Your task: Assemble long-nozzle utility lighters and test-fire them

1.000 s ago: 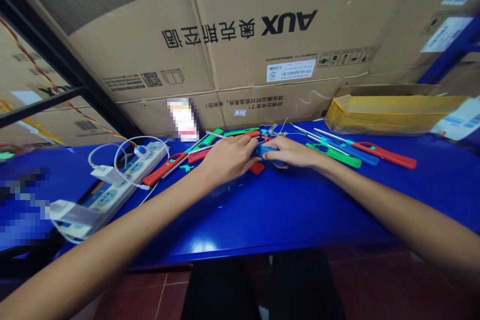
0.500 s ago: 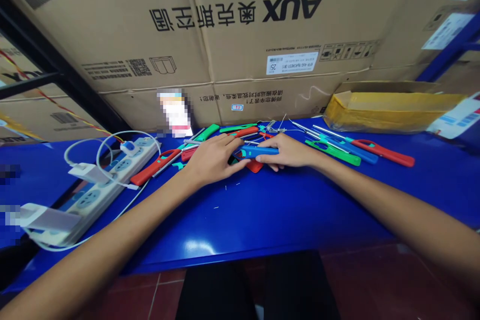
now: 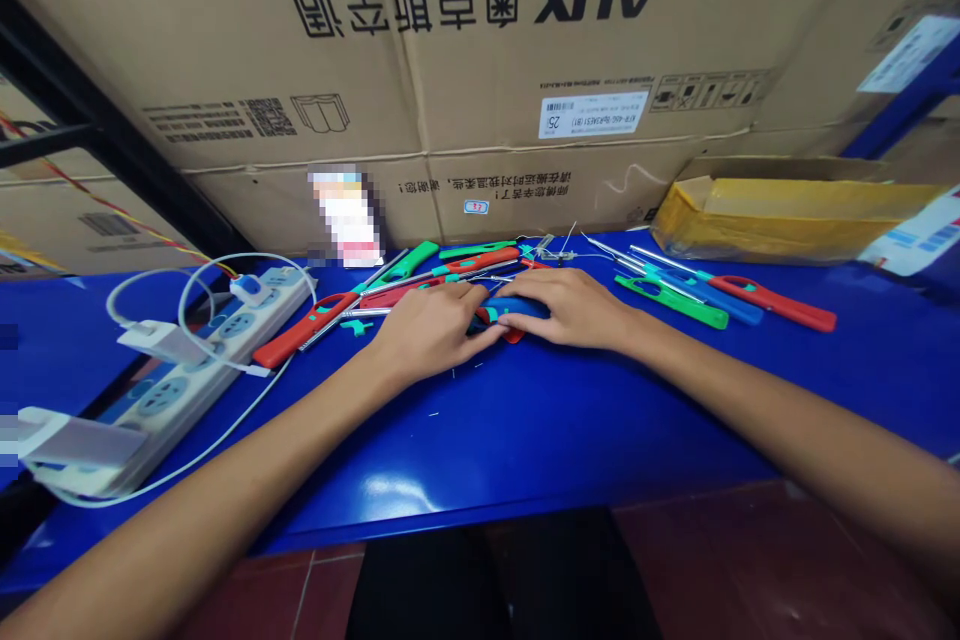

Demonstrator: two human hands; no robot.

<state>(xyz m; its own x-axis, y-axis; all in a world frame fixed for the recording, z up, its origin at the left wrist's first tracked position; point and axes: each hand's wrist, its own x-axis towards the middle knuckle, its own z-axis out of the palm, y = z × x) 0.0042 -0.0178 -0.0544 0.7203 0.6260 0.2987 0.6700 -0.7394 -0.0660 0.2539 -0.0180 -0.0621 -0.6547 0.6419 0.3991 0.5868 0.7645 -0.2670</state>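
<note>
Closer together than a moment ago, our left hand [image 3: 429, 332] and right hand [image 3: 568, 310] curl nearly shut around the blue utility lighter [image 3: 510, 305], holding it over a red piece [image 3: 511, 333] on the blue bench [image 3: 525, 440]. Left of our grip lies a red-handled lighter [image 3: 300, 332]; right of it, a green-handled lighter [image 3: 671, 302].

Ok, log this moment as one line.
left hand: fingertips on blue lighter | right hand: holds blue lighter | nearby: red lighter, power strip | surface: blue table
</note>
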